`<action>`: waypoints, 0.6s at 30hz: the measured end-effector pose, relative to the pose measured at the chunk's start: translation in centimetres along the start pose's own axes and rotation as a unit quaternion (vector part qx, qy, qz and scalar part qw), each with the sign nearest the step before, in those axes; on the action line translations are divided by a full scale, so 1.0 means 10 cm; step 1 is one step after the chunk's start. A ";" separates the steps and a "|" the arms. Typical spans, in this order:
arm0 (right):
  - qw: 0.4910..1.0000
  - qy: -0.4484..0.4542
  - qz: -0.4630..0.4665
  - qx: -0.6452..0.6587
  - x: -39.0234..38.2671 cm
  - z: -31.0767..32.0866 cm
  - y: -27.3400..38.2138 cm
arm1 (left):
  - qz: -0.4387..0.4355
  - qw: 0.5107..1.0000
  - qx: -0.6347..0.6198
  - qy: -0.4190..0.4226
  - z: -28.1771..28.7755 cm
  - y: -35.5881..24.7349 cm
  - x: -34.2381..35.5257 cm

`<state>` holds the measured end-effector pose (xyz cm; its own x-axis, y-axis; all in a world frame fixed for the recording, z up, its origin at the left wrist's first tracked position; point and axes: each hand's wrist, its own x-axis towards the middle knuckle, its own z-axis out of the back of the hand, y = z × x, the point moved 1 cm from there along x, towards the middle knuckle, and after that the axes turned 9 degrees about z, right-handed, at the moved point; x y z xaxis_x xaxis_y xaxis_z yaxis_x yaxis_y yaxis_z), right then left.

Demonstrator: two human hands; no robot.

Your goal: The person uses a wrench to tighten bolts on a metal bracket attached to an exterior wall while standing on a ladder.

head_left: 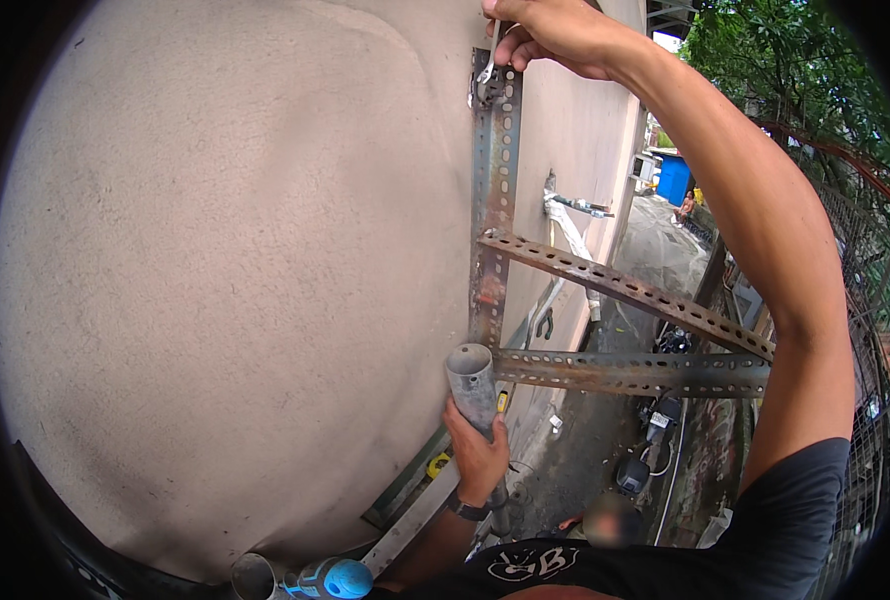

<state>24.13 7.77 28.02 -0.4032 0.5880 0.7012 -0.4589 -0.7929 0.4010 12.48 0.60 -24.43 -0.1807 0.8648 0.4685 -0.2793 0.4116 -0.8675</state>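
My right hand is raised to the top of a rusty slotted angle bar standing upright against the wall. Its fingers are closed on a metal wrench, whose lower end meets a bolt near the bar's upper end. Lower down, my left hand wraps around a hollow grey metal pipe, just below its open top. A slanting slotted brace and a level slotted bar join the upright to form a bracket.
A beige wall fills the left. White-wrapped pipes stick out beside the bracket. Far below lies an alley with a parked motorcycle and a person. Wire mesh stands right. A yellow tape measure sits near my left hand.
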 end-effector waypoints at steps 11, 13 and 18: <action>0.641 0.216 0.404 -0.615 -0.98 -0.86 -0.32 | 0.000 1.000 -0.007 0.000 -0.04 -0.03 0.02; 0.683 0.172 0.412 -0.578 -0.99 -0.82 -0.25 | 0.015 1.000 -0.021 0.008 -0.02 -0.03 0.02; 0.781 -0.010 0.397 -0.481 -0.78 -0.48 0.19 | 0.009 1.000 0.007 0.007 0.00 0.00 -0.03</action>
<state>22.56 2.43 20.52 -0.8557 -0.0387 0.5160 -0.4563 -0.4138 -0.7877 12.52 0.30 -24.57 -0.1719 0.8758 0.4511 -0.2886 0.3930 -0.8731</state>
